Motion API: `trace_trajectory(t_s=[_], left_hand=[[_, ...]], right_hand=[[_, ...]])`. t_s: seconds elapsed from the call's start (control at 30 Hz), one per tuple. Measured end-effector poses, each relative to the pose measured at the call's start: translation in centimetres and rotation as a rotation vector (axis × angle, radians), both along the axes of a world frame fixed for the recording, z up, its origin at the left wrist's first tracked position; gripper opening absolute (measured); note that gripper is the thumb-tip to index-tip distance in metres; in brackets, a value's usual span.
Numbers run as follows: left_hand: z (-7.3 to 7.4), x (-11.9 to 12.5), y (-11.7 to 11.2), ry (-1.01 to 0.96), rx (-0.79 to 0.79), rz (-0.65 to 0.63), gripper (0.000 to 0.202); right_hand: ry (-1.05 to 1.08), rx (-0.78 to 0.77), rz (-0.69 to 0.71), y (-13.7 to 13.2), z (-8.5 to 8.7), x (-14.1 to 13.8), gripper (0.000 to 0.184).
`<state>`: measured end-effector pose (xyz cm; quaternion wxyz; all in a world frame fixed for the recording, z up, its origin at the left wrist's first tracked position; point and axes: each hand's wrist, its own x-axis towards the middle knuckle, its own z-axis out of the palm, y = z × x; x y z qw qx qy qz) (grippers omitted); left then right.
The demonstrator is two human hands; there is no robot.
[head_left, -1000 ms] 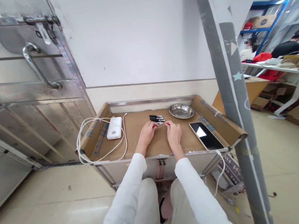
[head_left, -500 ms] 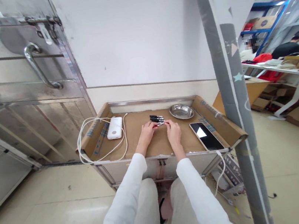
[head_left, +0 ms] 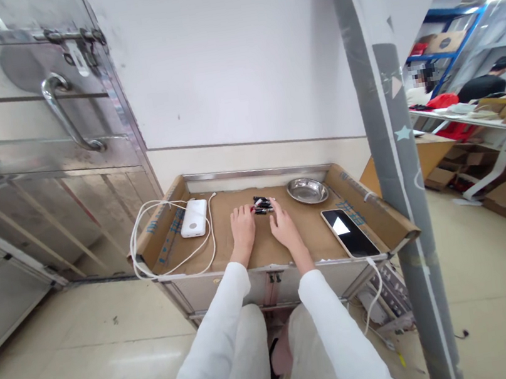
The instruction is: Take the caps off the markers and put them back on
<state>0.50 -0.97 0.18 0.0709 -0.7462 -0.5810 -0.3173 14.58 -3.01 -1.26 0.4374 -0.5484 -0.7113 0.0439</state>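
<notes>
Several black pens [head_left: 264, 210] with silvery parts lie in a small pile on the brown cardboard lining [head_left: 223, 244] of the bench top. At the pile's left end, my left hand [head_left: 242, 226] is closed, its fingertips on the red end of a pen [head_left: 252, 209]. Most of that pen is hard to separate from the others. My right hand [head_left: 283, 223] lies along the pile's right end with its fingers stretched out and fingertips at the pens. Whether it grips one is hard to see.
A steel bowl [head_left: 307, 191] stands behind and right of the pens. A phone [head_left: 349, 232] lies at the right front. On the left are a white power bank [head_left: 194, 218] and its looped cable [head_left: 212, 227]. A grey wrapped pole [head_left: 389, 131] rises beside the bench.
The red pen was stretched between both hands in front of the pile; now it is at the pile. My left hand moved slightly left, and my right hand's fingers have straightened.
</notes>
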Motion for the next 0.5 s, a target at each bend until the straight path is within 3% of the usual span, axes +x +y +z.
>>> trace_trajectory(t_s=[0.13, 0.27, 0.5], left_hand=[[-0.29, -0.2, -0.03, -0.011, -0.007, 0.214, 0.024], [-0.43, -0.14, 0.06, 0.027, -0.04, 0.267, 0.03], [-0.39, 0.24, 0.73, 0.023, -0.052, 0.279, 0.034]], right_hand=[[-0.097, 0.021, -0.17, 0.1, -0.07, 0.26, 0.047], [-0.222, -0.022, -0.282, 0.3, 0.08, 0.41, 0.041], [-0.345, -0.036, -0.175, 0.73, 0.57, 0.12, 0.032]])
